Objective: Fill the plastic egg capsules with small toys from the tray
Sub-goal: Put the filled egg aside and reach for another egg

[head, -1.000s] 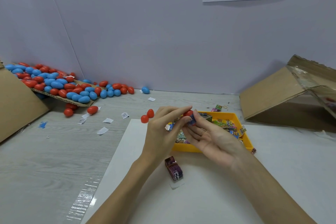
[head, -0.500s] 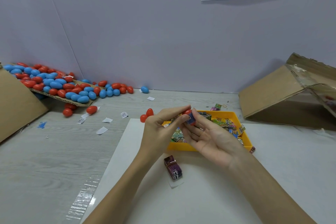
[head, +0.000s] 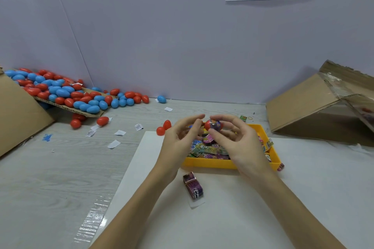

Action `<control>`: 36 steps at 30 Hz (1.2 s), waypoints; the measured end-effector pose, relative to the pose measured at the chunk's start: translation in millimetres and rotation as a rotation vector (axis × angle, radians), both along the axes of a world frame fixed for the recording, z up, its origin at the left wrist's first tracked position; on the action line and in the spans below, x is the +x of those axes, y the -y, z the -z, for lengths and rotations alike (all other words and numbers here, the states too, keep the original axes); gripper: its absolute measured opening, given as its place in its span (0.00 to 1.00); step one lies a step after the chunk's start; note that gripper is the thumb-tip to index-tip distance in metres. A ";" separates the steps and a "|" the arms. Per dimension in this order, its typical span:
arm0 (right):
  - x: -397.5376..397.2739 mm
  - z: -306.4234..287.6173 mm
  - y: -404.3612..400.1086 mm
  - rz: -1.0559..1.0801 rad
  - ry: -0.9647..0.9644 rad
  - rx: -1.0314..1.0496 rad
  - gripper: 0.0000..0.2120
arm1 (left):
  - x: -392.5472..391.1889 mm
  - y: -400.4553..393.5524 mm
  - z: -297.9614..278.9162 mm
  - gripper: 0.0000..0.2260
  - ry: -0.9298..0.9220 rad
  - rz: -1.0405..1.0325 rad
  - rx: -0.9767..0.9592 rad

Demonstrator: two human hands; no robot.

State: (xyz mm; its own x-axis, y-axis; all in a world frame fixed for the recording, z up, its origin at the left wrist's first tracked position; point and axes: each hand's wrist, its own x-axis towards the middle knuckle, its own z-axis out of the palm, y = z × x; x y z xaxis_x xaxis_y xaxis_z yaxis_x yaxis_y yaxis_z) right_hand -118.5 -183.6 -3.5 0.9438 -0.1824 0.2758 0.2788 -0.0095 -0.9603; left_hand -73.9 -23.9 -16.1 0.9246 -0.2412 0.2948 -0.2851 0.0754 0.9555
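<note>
The right hand (head: 240, 143) pinches a red egg half (head: 212, 125) between thumb and curled fingers (head: 228, 122), holding it above the far part of the yellow tray (head: 228, 163). A purple-blue wrapped toy (head: 215, 124) sits in the half's open mouth, facing the camera. The left hand (head: 180, 139) hovers just left of the egg half, its fingers (head: 194, 120) loosely bent and slightly spread, holding nothing; whether its fingertips touch the egg I cannot tell.

Below both sets of fingers, the tray holds a heap of small wrapped toys (head: 208, 148) in green, pink and purple. The tray stands on a white sheet (head: 303, 198) laid on the grey tabletop (head: 50, 178). Nearer the camera than the fingers, a purple packet (head: 192, 187) lies alone on the sheet. Just left of the left hand, two red egg pieces (head: 163, 128) rest at the sheet's far corner. Well to the left of the fingers, a pile of red and blue eggs (head: 66, 93) spills over a cardboard flap, with paper slips (head: 114, 144) scattered near it. Far right of the fingers lies a tipped cardboard box (head: 315, 111).
</note>
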 end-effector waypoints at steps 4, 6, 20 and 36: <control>-0.2 3.2 -0.1 -0.081 0.073 -0.093 0.17 | -1.8 0.5 -0.4 0.12 -0.007 0.016 0.000; -0.4 3.8 -0.7 -0.101 0.090 -0.076 0.19 | -1.5 0.7 -0.1 0.11 -0.007 0.001 -0.030; 3.1 8.7 -0.4 -0.007 -0.047 0.154 0.09 | -3.0 -2.2 1.1 0.14 0.344 -0.148 0.100; -3.4 11.1 -12.4 0.229 0.070 -0.323 0.13 | 1.0 -4.9 5.8 0.16 0.857 -0.322 0.422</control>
